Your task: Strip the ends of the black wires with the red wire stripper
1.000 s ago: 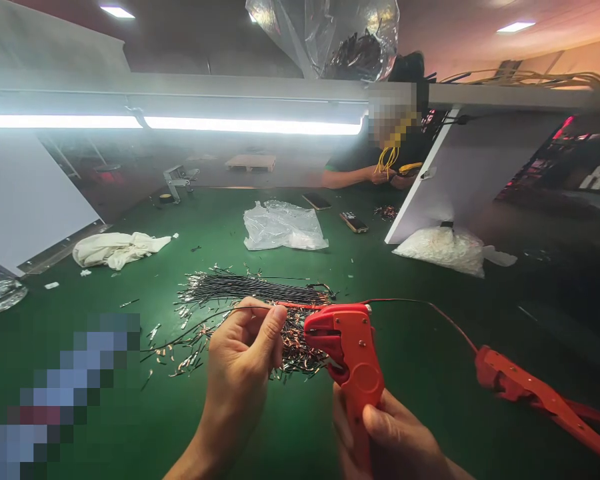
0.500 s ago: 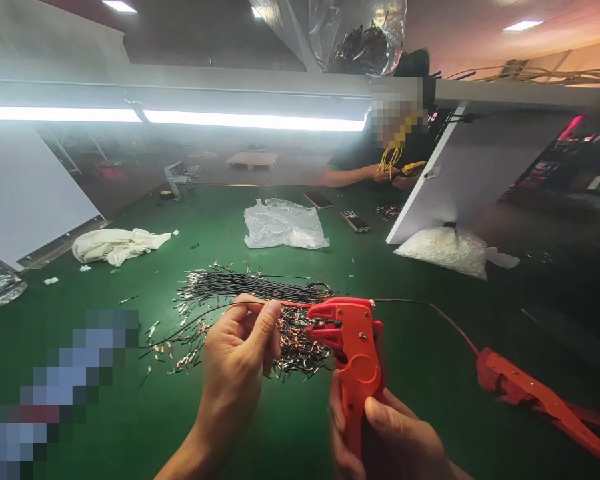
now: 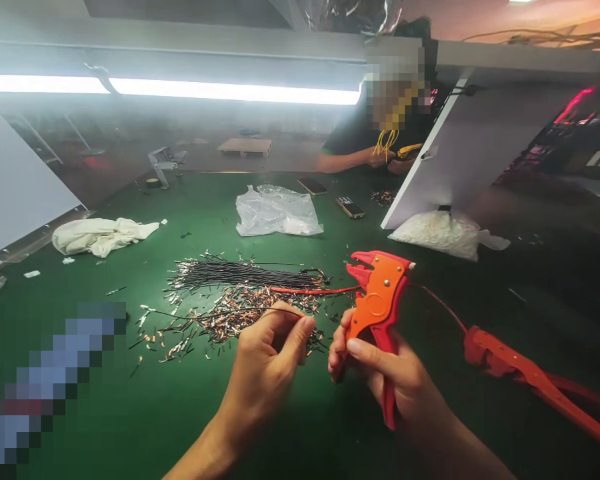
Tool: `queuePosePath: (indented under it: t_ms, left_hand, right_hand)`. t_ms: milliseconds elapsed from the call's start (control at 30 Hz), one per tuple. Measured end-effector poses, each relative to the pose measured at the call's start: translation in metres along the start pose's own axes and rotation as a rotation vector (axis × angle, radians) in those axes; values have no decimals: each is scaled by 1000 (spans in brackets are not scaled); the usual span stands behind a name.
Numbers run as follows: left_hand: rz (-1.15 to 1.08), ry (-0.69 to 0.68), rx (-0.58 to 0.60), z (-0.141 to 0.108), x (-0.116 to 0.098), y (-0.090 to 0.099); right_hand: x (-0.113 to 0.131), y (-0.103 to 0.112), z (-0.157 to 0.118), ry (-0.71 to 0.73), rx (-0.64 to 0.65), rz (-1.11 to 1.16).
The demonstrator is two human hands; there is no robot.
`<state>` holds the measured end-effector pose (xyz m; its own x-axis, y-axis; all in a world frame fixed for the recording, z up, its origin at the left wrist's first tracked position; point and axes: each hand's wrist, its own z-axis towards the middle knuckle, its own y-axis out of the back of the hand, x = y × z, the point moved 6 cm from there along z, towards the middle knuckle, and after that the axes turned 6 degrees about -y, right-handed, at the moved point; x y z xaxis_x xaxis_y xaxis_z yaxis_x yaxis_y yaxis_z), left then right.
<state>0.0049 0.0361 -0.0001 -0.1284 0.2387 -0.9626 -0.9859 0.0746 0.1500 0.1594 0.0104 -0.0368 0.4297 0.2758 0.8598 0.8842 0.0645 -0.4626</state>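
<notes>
Between the thumb and fingers of my left hand (image 3: 273, 363) is a thin black wire (image 3: 230, 308), which runs out to the left over the scraps. My right hand (image 3: 390, 370) is wrapped round the handles of an orange-and-red wire stripper (image 3: 377, 293). The stripper's jaws are apart, point left and have no wire visible between them. Behind my hands lies a bundle of black wires (image 3: 235, 273). Short cut wire ends and bits of bare copper (image 3: 240, 313) are scattered in front of it. A red cord (image 3: 305, 291) passes behind the stripper.
A second stripper (image 3: 520, 373) lies at the right of the green table (image 3: 180, 413). Farther back are a clear plastic bag (image 3: 280, 212), two phones (image 3: 350, 207), a white cloth (image 3: 100, 237) and a bag of white pieces (image 3: 437, 233). Across the table a person (image 3: 350, 143) handles yellow wires.
The stripper has come away from the wire, moved up and right, and its handles have spread. My left hand has shifted right and slightly down with the black wire. The view has tilted downward.
</notes>
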Motion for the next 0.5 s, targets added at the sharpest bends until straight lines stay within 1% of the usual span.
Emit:
queuePosePath:
  t_ms: [133,233,333,400,500]
  left_hand:
    - [-8,-40,18,-3,2,-4]
    - [-25,-69,35,-4,0,-7]
    - [-71,-68,43,-5,-3,-9]
    - [-145,-31,51,-5,-4,-11]
    - [-339,90,100,-5,1,-18]
  right_hand:
    - [1,-4,-1,-7,15,-76]
    - [0,-4,0,1,16,-149]
    - [-3,-7,0,-23,46,-213]
    - [-5,-11,0,-39,74,-253]
    - [-5,-18,0,-43,126,-330]
